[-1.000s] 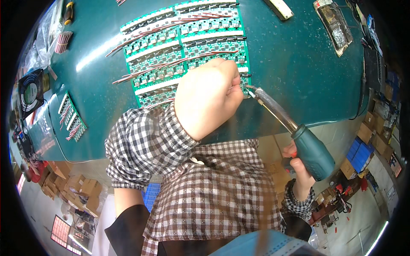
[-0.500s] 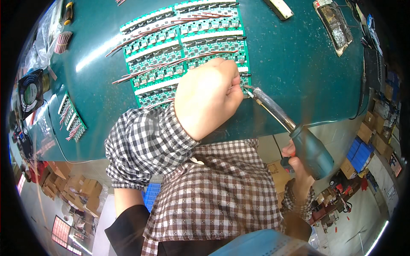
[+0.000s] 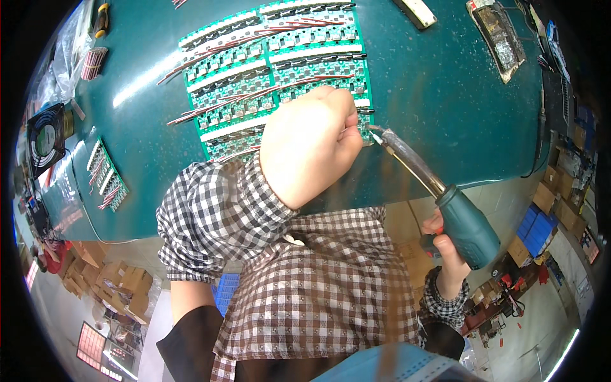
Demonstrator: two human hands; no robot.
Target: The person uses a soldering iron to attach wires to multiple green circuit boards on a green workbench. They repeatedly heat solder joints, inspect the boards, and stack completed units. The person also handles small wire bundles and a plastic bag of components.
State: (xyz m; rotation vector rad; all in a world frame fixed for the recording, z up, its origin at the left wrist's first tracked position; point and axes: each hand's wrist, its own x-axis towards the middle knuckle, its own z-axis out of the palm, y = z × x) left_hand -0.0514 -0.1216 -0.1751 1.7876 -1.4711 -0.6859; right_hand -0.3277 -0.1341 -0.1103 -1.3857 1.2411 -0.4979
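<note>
the person's l hand (image 3: 312,143) was bent over the lower r part of a green circuit board panel (image 3: 232,81), fingers curled in & thumb drawn up to them, so the grip was closed; couldn't tell what was pinched, as the back of the hand hid it. the r hand (image 3: 450,258) was wrapped round the teal handle of a soldering iron (image 3: 463,219), held low & past the table edge, w/ the metal barrel slanting up & l. its tip (image 3: 377,137) was right by the l fingertips, at the panel's r edge; couldn't tell if it touched the board.

the panel lay flat on the green table (image 3: 439,95), approx top ctr of the view, w/ rows of small comps, white strips & thin red/dark wires (image 3: 188,117) laid across it. a smaller board (image 3: 109,175) w/ its own wires lay well apart to the l, near a black fan (image 3: 48,137). farther up that side: a wire bundle (image 3: 94,63) & a screwdriver (image 3: 102,20) w/ yellow/black handle. top r: a white/black bar (image 3: 417,14) & a worn tray (image 3: 499,41) w/ greyish residue. sleeves (image 3: 216,216) were b&w check, the apron (image 3: 312,293) brown/white check. cardboard boxes (image 3: 130,283) sat lower l.
</note>
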